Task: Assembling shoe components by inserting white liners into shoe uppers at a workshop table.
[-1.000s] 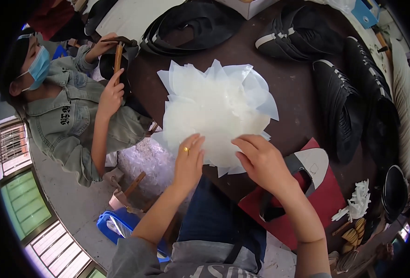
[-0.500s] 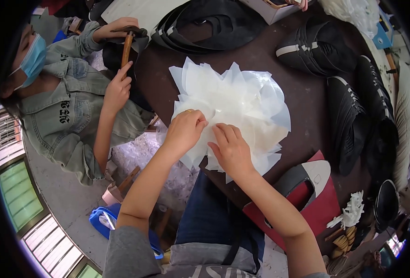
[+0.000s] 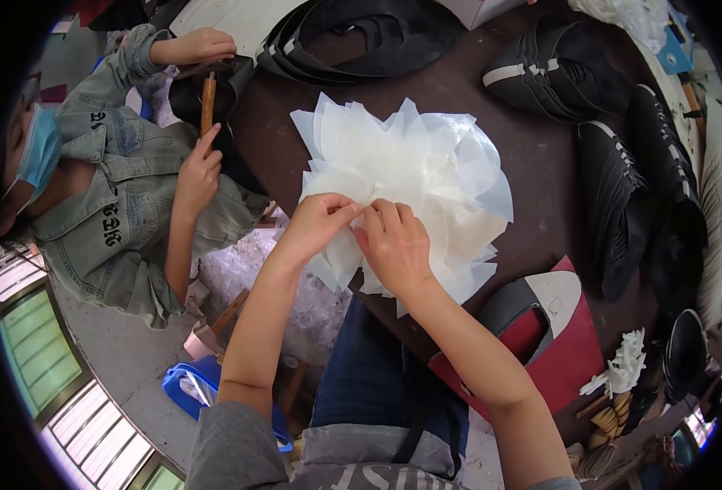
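A loose pile of thin, translucent white cut pieces (image 3: pixel 438 175) fans out on the dark table before me. Over its near left part, my left hand (image 3: pixel 320 226) pinches the edge of a white piece between thumb and fingertips. Right beside it is my right hand (image 3: pixel 397 247), its fingers bent and closed at the same piece; the fingertips of both hands nearly meet. What exactly lies under the right fingertips is hidden by the hand.
Black shoe-upper pieces lie in stacks at the back (image 3: pixel 418 53) and right (image 3: pixel 614 196). A grey-and-white upper piece (image 3: pixel 553 302) rests on a red sheet (image 3: pixel 573 363). White scraps (image 3: pixel 624 363) sit nearby. At left, a masked co-worker holds a wooden-handled hammer (image 3: pixel 208 102) over black material.
My hands have drawn closer together, the right one shifting slightly left and up until the fingertips almost touch. The co-worker's hands and hammer have moved a little.
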Available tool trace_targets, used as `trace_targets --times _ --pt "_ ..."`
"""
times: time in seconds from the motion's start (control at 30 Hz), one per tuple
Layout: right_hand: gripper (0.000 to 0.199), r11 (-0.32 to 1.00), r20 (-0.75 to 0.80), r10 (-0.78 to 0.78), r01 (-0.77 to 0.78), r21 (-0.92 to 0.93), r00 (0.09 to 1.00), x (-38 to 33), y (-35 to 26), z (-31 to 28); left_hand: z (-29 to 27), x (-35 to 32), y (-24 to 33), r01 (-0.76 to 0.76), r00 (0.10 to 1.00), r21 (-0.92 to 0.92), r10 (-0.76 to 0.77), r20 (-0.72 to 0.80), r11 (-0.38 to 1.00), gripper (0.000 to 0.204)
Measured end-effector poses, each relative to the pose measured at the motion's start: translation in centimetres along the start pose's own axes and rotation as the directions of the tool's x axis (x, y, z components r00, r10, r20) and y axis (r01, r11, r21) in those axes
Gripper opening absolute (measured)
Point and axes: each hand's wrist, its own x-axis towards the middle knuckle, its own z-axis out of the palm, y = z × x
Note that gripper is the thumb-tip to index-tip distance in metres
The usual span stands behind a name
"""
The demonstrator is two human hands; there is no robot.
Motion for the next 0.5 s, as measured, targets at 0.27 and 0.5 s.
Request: trace_targets --times 0.27,0.5 --pt "0.007 0.798 0.204 0.407 -0.455 0.396 0.890 1.8 1.3 -2.4 5.2 -5.8 -4.6 -0.524 0.670 0.751 0.739 0.072 0.402 0.040" --pt "0.019 0.592 -0.473 0.805 -0.536 0.602 0.358 2.4 8.0 -22.8 5.4 -6.4 -2.3 -0.445 0.776 0.784 0.623 0.097 0.432 0.037"
